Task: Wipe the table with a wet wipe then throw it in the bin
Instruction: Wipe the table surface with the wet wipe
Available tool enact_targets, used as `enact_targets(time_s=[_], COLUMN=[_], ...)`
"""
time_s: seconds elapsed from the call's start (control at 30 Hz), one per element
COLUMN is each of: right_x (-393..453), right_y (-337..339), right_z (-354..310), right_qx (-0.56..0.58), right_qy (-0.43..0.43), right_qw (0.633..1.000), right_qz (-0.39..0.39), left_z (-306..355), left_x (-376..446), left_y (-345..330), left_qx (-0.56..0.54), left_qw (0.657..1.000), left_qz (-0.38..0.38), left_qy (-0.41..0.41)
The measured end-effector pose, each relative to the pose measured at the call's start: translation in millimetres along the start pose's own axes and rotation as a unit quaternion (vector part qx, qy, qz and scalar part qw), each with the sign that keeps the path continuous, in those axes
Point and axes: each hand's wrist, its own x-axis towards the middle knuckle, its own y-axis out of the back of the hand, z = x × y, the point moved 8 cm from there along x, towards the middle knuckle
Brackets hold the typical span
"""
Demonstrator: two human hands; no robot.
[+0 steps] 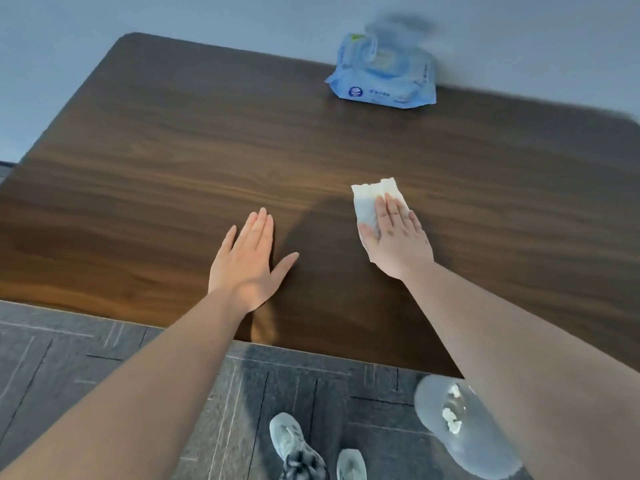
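Note:
A white wet wipe (372, 199) lies flat on the dark wooden table (173, 161), right of centre. My right hand (398, 237) presses down on its near half with the fingers laid flat over it. My left hand (247, 261) rests palm down on the bare wood to the left, fingers apart and holding nothing. A grey bin (436, 431) stands on the floor under the table's near edge at the right, with crumpled white wipes inside; my right forearm hides part of it.
A blue pack of wet wipes (381, 77) with its lid flipped up sits at the table's far edge against the grey wall. Below the near edge is dark patterned floor (69, 358) and my two pale shoes (294, 441).

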Motion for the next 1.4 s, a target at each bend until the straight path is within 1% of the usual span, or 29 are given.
enact_targets(time_s=[0.07, 0.2, 0.33, 0.43, 0.6, 0.67, 0.77, 0.87, 0.97, 1.07, 1.2, 1.3, 1.4], right_x=[-12, -45, -86, -117, -145, -147, -144, -139, -127, -102, -59, -26, -2], right_y=[4, 6, 2, -3, -2, -1, -3, -3, -2, 2, 4, 4, 3], right_z=[47, 147, 243, 299, 353, 358, 356, 341, 305, 248, 139, 36, -69], right_qx=[0.01, 0.026, 0.038, 0.048, 0.059, 0.053, 0.064, 0.069, 0.063, 0.056, 0.045, 0.034, 0.033], right_qy=[-0.039, -0.121, -0.202, -0.253, -0.303, -0.303, -0.318, -0.332, -0.313, -0.274, -0.197, -0.12, -0.046], right_qw=[0.999, 0.992, 0.978, 0.966, 0.95, 0.95, 0.945, 0.94, 0.947, 0.96, 0.978, 0.991, 0.997], right_qz=[0.01, 0.02, 0.035, 0.028, 0.038, 0.046, 0.038, 0.034, 0.028, 0.034, 0.049, 0.049, 0.055], left_z=[29, 78, 143, 187, 229, 230, 228, 229, 220, 177, 65, -40, -138], left_x=[4, 11, 19, 25, 25, 24, 25, 26, 22, 9, -3, -16, -37], left_y=[-3, -8, -15, -23, -38, -41, -40, -39, -37, -32, -16, 2, 12], left_qx=[0.007, 0.022, 0.035, 0.03, 0.038, 0.051, 0.054, 0.044, 0.007, 0.0, 0.022, 0.018, 0.021], left_qw=[0.999, 0.998, 0.991, 0.989, 0.986, 0.986, 0.987, 0.986, 0.985, 0.989, 0.997, 0.999, 0.993], left_qz=[-0.005, -0.002, -0.004, -0.008, -0.028, -0.021, -0.007, -0.003, -0.012, -0.009, -0.003, 0.005, 0.0], left_qy=[-0.032, -0.066, -0.125, -0.146, -0.16, -0.156, -0.152, -0.159, -0.17, -0.148, -0.067, 0.028, 0.114])
